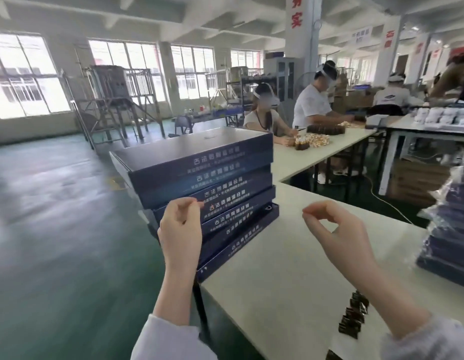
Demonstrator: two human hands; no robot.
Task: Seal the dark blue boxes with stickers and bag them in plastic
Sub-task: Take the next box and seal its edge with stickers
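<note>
Boxes: We found the dark blue boxes (199,172) stacked on the near left corner of the white table (277,281). They were flat, matte cardboard with pale lettering on their sides, and the pile was slightly skewed, some corners hanging past the edge.
Left hand: The left hand (180,224) was raised against the stack's side. Thumb and forefinger pinched what looked to us like a small clear sticker (200,202), probably meant for a lid seam.
Right hand: The right hand (334,229) hovered over the bare tabletop, thumb and forefinger tips pressed together in a ring. We could not tell whether anything lay between them.
Finished pile: The bagged boxes (449,229) sat at the right edge in glossy, crinkled plastic, well apart from the unsealed stack. We judged that gap kept done work separate.
Packets: Small dark packets (354,318) lay in a row near the right sleeve.
Background: Other workers (314,105) sat at a far table (316,152).
</note>
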